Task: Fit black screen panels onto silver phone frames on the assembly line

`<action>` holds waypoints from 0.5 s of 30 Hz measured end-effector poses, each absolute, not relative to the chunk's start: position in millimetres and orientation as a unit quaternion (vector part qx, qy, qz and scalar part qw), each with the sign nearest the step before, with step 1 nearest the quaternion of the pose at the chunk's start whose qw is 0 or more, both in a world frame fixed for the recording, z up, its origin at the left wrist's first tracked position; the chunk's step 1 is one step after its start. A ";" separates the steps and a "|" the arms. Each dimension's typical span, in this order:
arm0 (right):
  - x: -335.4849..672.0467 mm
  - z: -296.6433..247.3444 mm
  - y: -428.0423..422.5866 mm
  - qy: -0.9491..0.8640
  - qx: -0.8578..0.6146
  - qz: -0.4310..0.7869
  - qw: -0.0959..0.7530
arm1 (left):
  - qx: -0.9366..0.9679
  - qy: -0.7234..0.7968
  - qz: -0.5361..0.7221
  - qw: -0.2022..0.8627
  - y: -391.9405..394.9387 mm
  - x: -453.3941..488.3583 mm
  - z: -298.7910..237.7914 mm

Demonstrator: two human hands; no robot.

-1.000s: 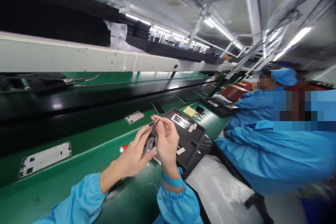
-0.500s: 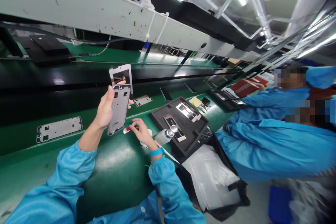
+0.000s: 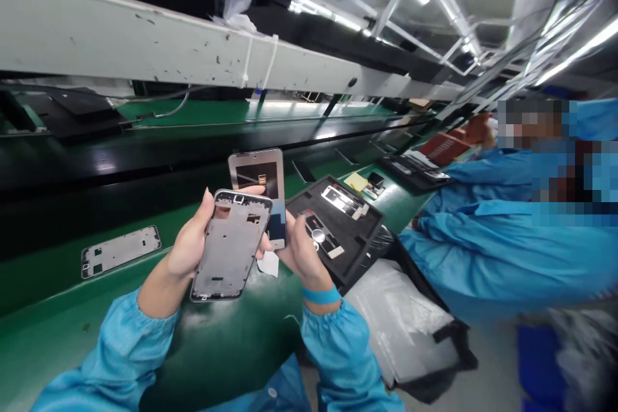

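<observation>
My left hand [image 3: 186, 248] is closed around a grey phone middle frame [image 3: 232, 248], held upright and tilted slightly right. Behind that frame stands a phone screen panel [image 3: 255, 159] with a dark centre and a small gold connector. Some left fingers show between the two pieces. My right hand [image 3: 305, 246], with a blue wristband, grips the panel's lower right edge; its fingertips are partly hidden. A white scrap of paper [image 3: 269, 264] lies on the green bench just below the panel. Another phone frame [image 3: 120, 251] rests flat at the left.
Right of my hands sits a black tray [image 3: 371, 225] with phone parts [image 3: 344, 201]. A round metal cap [image 3: 317, 236] shows beside my right hand. Plastic bags [image 3: 396, 315] lie at the bench's near edge. A co-worker in blue sleeves [image 3: 473, 244] is close at the right.
My right hand has left the small red-and-white item on the bench and come to the screen panel's edge. The frame and panel have moved lower and to the right.
</observation>
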State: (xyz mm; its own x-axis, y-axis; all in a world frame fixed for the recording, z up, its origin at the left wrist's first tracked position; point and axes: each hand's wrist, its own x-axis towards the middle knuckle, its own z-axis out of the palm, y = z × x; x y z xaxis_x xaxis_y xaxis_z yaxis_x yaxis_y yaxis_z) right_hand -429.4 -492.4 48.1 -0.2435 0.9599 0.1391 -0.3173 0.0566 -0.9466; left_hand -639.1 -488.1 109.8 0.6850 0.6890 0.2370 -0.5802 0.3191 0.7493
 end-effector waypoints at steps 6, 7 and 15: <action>-434.8 63.0 -530.0 -0.454 -0.302 0.573 0.612 | 0.375 0.053 0.463 0.801 -507.1 -624.4 118.9; -432.8 60.0 -535.1 -0.438 -0.307 0.567 0.626 | 0.362 0.046 0.474 0.801 -510.7 -624.1 122.7; -391.9 49.2 -572.5 -0.585 -0.418 0.422 0.552 | 0.357 0.051 0.532 0.767 -517.8 -621.8 131.3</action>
State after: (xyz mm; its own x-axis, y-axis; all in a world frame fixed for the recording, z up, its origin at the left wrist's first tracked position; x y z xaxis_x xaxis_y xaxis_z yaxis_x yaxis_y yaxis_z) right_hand -391.9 -572.5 49.2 -0.0410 0.9550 0.2936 0.0243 0.2947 -0.9553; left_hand -621.8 -517.8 131.3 0.4297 0.8512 0.3014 -0.7787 0.1803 0.6010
